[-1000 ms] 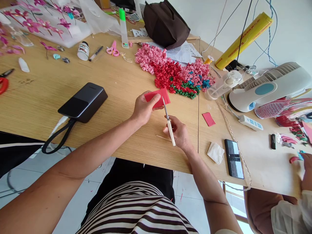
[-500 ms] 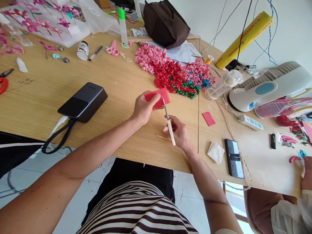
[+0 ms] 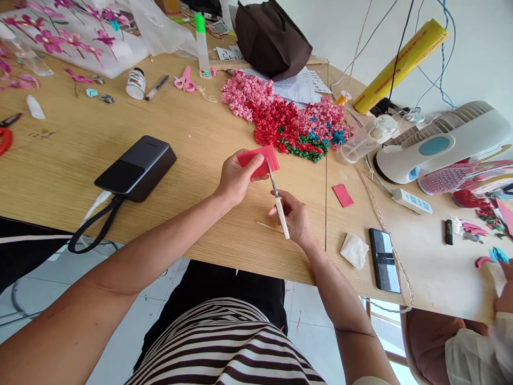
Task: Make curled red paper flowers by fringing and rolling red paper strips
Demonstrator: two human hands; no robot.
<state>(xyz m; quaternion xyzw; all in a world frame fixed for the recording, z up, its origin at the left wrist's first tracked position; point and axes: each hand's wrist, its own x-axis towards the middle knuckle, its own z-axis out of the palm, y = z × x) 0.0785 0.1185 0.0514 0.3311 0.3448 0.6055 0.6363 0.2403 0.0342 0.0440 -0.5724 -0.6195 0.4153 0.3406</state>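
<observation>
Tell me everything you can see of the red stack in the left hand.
The red stack is flat and roughly rectangular, apparently thin sheets; paper or cloth, I can't tell. Fine lines show at its right end, from layers or slits. The left hand holds it above the table, thumb on top, covering part of it, fingers underneath. The blade of the scissors in the right hand meets its right part in view; whether it is cutting is unclear.

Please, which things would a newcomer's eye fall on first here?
Probably the bright pink, red and green heap, above the picture's centre. Then the red sheets in the left hand, with the white-handled blade in the right hand pointing at them. The yellow roll slants at upper right.
</observation>
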